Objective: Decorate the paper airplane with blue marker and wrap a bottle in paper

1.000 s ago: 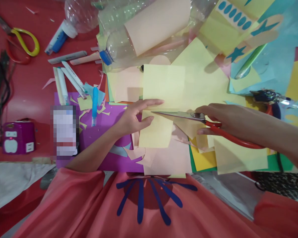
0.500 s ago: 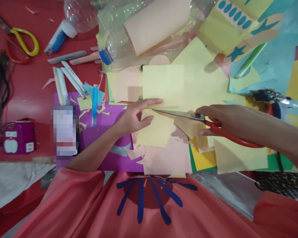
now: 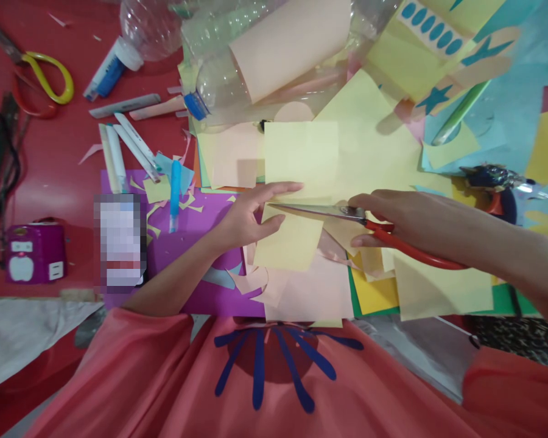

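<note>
Over the paper pile, my left hand has its index finger along the upper part of a pale yellow sheet and its thumb on the lower part. The sheet seems held slightly raised, casting a shadow at its left; my other left fingers are hidden. My right hand grips scissors with red handles. Their blades lie nearly together across the sheet, with the tip beside my left index finger and thumb. Beneath are pink paper and more yellow paper.
Purple paper lies left, with scraps, a blue marker and a phone. Beyond are more markers, yellow-and-red-handled scissors, and plastic bottles. A small purple box stands far left.
My right hand and the scissors have moved left, so the blade tip now reaches near the sheet's left edge between my left thumb and index finger. My left hand has hardly moved.
</note>
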A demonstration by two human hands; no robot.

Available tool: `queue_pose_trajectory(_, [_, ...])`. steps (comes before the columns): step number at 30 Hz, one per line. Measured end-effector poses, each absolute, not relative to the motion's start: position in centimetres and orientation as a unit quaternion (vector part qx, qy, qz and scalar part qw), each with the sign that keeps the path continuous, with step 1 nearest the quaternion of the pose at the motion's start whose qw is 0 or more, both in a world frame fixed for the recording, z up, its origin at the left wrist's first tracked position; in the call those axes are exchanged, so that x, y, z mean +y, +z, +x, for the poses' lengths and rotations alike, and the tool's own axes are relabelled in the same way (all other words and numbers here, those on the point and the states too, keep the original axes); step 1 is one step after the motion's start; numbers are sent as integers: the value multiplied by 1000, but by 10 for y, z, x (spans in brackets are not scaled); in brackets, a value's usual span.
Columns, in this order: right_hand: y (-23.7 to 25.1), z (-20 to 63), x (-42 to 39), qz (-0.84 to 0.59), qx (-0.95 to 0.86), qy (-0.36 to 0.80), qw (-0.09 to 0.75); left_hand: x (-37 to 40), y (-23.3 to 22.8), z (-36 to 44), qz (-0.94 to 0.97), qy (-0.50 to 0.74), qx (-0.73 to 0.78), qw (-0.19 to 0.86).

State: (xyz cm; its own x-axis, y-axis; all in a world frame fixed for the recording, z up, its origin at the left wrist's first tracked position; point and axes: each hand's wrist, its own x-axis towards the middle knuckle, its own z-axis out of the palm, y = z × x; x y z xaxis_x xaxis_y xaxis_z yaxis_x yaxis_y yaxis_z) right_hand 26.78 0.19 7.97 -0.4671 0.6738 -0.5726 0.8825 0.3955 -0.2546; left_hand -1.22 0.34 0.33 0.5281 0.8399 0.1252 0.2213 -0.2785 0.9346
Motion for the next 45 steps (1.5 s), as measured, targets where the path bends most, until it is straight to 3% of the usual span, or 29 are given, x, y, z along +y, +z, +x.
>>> queue_pose_trajectory(27, [86,266,7,484,789,-309,217,7,4,-12,745,313,341,481])
queue_pose_trajectory(45, [80,263,6,453,824,-287,182,5,1,-11,747,338,317,477])
